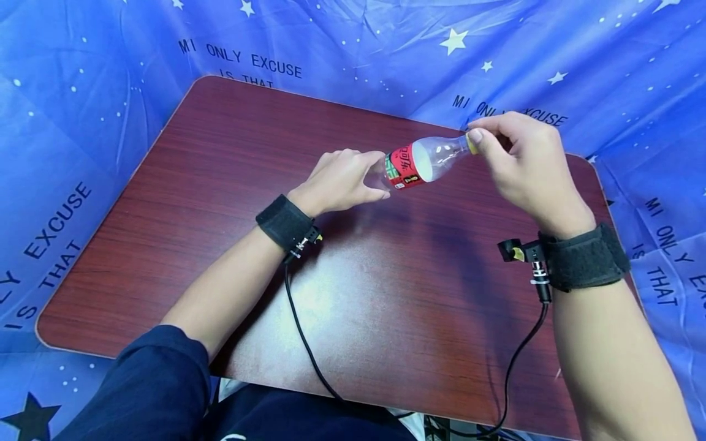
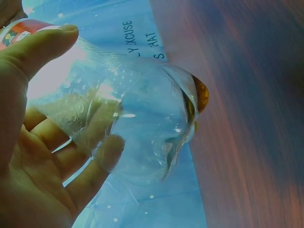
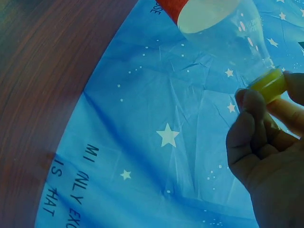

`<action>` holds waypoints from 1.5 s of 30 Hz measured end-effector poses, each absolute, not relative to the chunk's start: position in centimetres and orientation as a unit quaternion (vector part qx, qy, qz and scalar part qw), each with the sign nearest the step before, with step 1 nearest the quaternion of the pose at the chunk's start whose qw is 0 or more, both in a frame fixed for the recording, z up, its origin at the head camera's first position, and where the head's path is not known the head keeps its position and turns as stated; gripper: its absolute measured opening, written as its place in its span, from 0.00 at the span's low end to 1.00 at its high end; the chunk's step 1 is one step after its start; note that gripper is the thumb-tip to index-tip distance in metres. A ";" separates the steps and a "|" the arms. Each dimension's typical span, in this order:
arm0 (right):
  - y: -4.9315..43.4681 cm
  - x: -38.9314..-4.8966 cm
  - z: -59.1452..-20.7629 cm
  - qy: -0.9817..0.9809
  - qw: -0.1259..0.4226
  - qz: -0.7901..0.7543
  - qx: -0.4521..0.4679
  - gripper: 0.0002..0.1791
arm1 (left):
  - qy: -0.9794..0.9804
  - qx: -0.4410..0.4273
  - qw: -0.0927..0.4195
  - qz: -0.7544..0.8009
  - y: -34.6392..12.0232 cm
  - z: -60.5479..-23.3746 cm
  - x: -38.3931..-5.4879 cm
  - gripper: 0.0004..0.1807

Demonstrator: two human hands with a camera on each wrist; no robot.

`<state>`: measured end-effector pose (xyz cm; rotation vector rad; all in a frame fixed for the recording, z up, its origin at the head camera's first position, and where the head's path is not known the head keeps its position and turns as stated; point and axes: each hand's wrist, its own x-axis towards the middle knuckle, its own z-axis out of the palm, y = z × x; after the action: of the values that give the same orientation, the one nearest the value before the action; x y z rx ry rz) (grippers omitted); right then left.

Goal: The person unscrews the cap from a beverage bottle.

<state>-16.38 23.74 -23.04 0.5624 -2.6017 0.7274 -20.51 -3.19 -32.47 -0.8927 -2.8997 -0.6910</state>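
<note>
A clear plastic bottle (image 1: 441, 156) with a red label (image 1: 407, 166) is held tilted above the table, its neck up to the right. My left hand (image 1: 341, 182) grips it near the base, thumb on one side and fingers round the other. In the left wrist view the bottle's base (image 2: 178, 123) juts out past the fingers, with a little brown liquid (image 2: 203, 94) there. With thumb and fingers my right hand (image 1: 524, 162) pinches the yellow cap (image 3: 270, 86) at the neck. Whether the cap is loose or tight I cannot tell.
Below both hands spreads a reddish-brown wooden table (image 1: 209, 202) with rounded corners. A blue curtain (image 1: 353, 37) with stars and lettering surrounds it. From the black wrist straps, a left cable (image 1: 303, 343) and a right cable (image 1: 510, 380) run toward the table's near edge.
</note>
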 end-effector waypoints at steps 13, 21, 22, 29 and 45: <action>23.7 -16.3 -22.9 -0.906 0.215 0.236 0.278 0.12 | -0.929 -0.284 -0.008 -0.239 -3.4 -32.3 -20.8 0.38; 23.9 -16.4 -21.9 -0.956 0.107 0.243 0.125 0.26 | -0.926 -0.281 -0.019 -0.252 -3.4 -32.3 -20.5 0.38; 23.9 -16.5 -21.9 -0.957 0.096 0.250 0.108 0.29 | -0.926 -0.281 -0.019 -0.252 -3.3 -32.3 -20.5 0.39; 24.2 -16.4 -22.0 -0.956 0.094 0.254 0.114 0.25 | -0.928 -0.289 -0.022 -0.235 -2.9 -32.2 -20.4 0.36; 23.9 -15.8 -22.1 -0.917 0.188 0.227 0.269 0.13 | -0.908 -0.294 -0.052 -0.292 -2.9 -32.7 -20.6 0.33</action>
<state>-15.79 23.87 -22.14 0.7560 -2.5802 0.6394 -20.59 -2.86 -32.75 -0.9559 -2.9519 -0.9502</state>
